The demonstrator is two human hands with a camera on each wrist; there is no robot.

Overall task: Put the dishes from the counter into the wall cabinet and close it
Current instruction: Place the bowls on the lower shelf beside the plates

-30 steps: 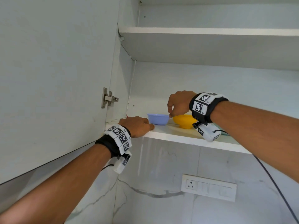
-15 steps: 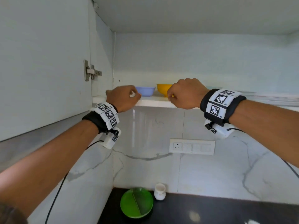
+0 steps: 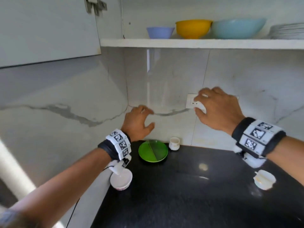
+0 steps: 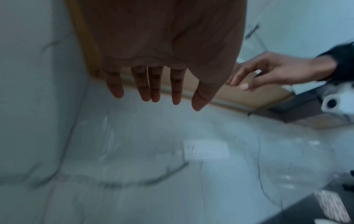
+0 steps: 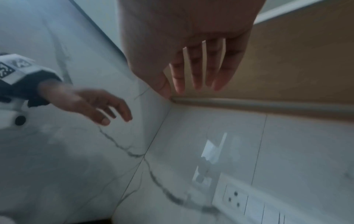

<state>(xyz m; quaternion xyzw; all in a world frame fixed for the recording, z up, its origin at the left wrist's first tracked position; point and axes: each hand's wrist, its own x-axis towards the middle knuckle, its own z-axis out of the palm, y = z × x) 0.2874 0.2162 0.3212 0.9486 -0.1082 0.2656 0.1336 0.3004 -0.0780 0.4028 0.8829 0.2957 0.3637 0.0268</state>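
Both hands hang empty in the air in front of the marble backsplash, above the black counter [image 3: 205,195]. My left hand [image 3: 144,117] is open with fingers spread, and the left wrist view shows its fingers [image 4: 149,91] straight. My right hand [image 3: 202,102] is open in front of the wall socket; its fingers [image 5: 197,72] are straight too. On the counter stand a green plate [image 3: 153,151], a small white cup [image 3: 174,143], a white bowl [image 3: 121,181] partly hidden by my left wrist, and a white cup [image 3: 264,179]. A purple bowl [image 3: 160,32], a yellow bowl [image 3: 193,28] and a light blue bowl [image 3: 236,28] sit on the cabinet shelf [image 3: 197,43].
The cabinet door [image 3: 49,30] stands open at the upper left, its hinge [image 3: 95,5] showing. A stack of white plates [image 3: 287,31] fills the shelf's right end. A wall socket [image 3: 191,101] is behind my right hand. Marble walls meet in a corner at the left.
Both hands have left the shelf edge and dropped to in front of the backsplash, their fingers uncurled. The head view has tilted down, bringing the counter and its dishes into sight.
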